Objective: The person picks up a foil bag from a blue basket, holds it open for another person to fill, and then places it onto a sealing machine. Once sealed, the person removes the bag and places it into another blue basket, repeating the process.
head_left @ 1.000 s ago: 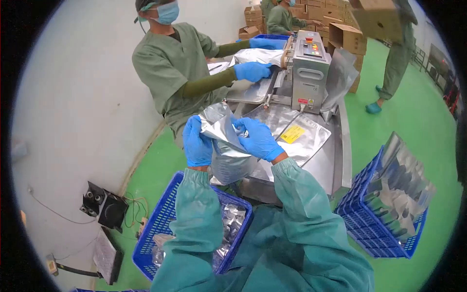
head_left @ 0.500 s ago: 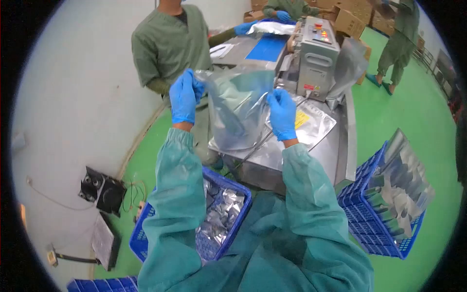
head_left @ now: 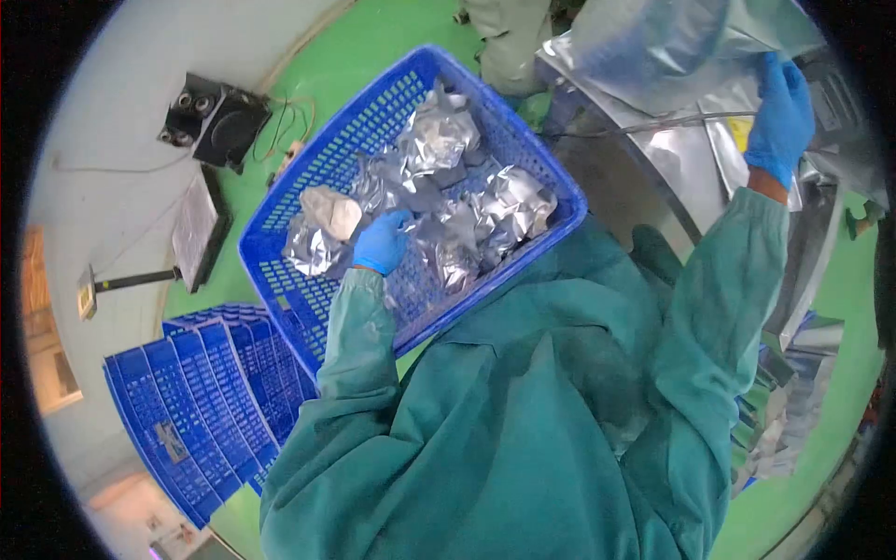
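Note:
My left hand (head_left: 381, 245), in a blue glove, is down inside a blue plastic basket (head_left: 551, 168). Its fingers are bent together against crumpled silver foil packets (head_left: 439, 140); what lies between them is hidden. Beside that hand rests a packet with a pale, rounded end (head_left: 331, 213). Up at the right, my right hand (head_left: 782, 121) pinches the edge of a large silvery, see-through bag (head_left: 672, 42), which hangs over the metal table (head_left: 667, 159) and runs out of view at the top.
Stacked blue crates (head_left: 201, 401) stand at lower left, near a flat scale-like platform (head_left: 201, 229) and a black device with cables (head_left: 219, 121). Flat foil bags (head_left: 793, 401) stand at right. Part of a person's trousers (head_left: 513, 42) shows at the top.
My view has swung down to the basket. My left hand has let go of the bag and moved down among the foil packets. The right hand still holds the bag, now off to the right.

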The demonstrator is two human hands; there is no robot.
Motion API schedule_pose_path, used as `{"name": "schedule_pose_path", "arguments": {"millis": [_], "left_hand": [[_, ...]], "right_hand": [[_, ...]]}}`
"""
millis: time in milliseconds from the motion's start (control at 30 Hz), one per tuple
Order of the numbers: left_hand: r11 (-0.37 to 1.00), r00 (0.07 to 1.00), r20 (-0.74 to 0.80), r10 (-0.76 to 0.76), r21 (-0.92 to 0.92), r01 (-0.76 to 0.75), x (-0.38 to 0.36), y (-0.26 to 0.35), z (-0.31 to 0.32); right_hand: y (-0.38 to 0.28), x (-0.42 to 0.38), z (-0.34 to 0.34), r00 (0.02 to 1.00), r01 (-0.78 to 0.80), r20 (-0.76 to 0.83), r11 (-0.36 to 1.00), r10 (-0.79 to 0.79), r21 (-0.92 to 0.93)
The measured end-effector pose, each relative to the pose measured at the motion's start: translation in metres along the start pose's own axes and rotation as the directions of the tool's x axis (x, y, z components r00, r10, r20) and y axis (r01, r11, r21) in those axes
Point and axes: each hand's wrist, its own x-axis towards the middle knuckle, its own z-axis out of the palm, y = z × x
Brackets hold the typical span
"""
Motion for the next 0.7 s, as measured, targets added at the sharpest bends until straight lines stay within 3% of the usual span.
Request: {"name": "schedule_pose_path", "arguments": {"millis": [67,133,167,200,233,267,300,333,367,400,433,500,533,600,633,700], "left_hand": [[0.996,0.995,-0.093,0.024,-0.083,-0.032,-0.018,-0.008,0.015],[0.991,0.990,-0.118,-0.082,-0.119,0.068,-0.013,0.007,0.017],[0.986,0.995,-0.098,-0.024,-0.166,0.008,-0.006,0.016,0.014],[0.961,0.992,-0.095,0.088,-0.254,-0.109,0.002,0.004,0.027],[0.907,0.969,-0.105,0.224,-0.342,-0.246,0.017,-0.016,0.050],[0.677,0.987,-0.053,0.152,-0.722,-0.144,0.028,-0.024,0.070],[0.594,0.983,0.091,0.158,-0.805,-0.020,0.045,-0.032,0.079],[0.505,0.899,0.438,0.004,-0.777,0.376,0.059,-0.055,0.093],[0.587,0.921,0.096,0.378,-0.794,-0.158,0.064,-0.076,0.113],[0.510,0.899,0.403,0.174,-0.817,0.268,0.061,-0.058,0.090],[0.736,0.891,0.407,0.203,-0.664,0.136,0.059,-0.043,0.072],[0.629,0.852,0.487,0.191,-0.727,0.275,0.064,-0.067,0.087],[0.644,0.848,0.491,0.201,-0.718,0.264,0.066,-0.065,0.080],[0.824,0.852,0.319,0.415,-0.529,-0.204,0.062,-0.064,0.073],[0.852,0.835,0.422,0.352,-0.515,-0.098,0.061,-0.066,0.074],[0.861,0.853,0.403,0.330,-0.499,-0.097,0.046,-0.043,0.059]], "right_hand": [[-0.008,-0.006,0.004,1.000,0.001,-0.018,1.000,-0.001,0.028],[-0.011,-0.004,0.003,0.999,-0.022,-0.048,0.999,0.020,-0.043],[-0.002,0.001,0.003,1.000,0.018,-0.023,0.998,-0.017,0.065],[0.002,0.005,-0.001,1.000,0.008,0.006,1.000,-0.008,-0.016],[-0.001,0.004,-0.002,0.998,0.034,0.058,0.999,-0.035,0.016],[0.002,0.004,-0.004,0.980,0.199,0.049,0.957,-0.193,-0.212],[0.010,0.010,-0.010,0.911,0.410,0.168,0.860,-0.375,-0.304],[-0.006,-0.002,0.000,0.986,0.167,0.032,0.975,-0.164,-0.147],[-0.013,-0.005,0.002,0.994,0.108,-0.007,0.983,-0.110,-0.150],[-0.023,-0.008,0.003,0.998,0.055,-0.011,0.996,-0.056,-0.068],[-0.023,-0.010,0.003,0.999,0.045,-0.009,0.999,-0.044,0.021],[-0.021,-0.008,0.008,0.999,0.034,-0.026,0.993,-0.031,0.112],[-0.022,-0.010,0.010,1.000,-0.005,-0.025,0.993,0.008,0.119],[-0.018,-0.012,0.009,0.998,-0.052,-0.037,0.989,0.057,0.136],[-0.016,-0.011,0.009,0.998,-0.040,-0.040,0.993,0.044,0.112],[-0.019,-0.013,0.009,0.998,-0.045,-0.039,0.998,0.047,0.052]]}}
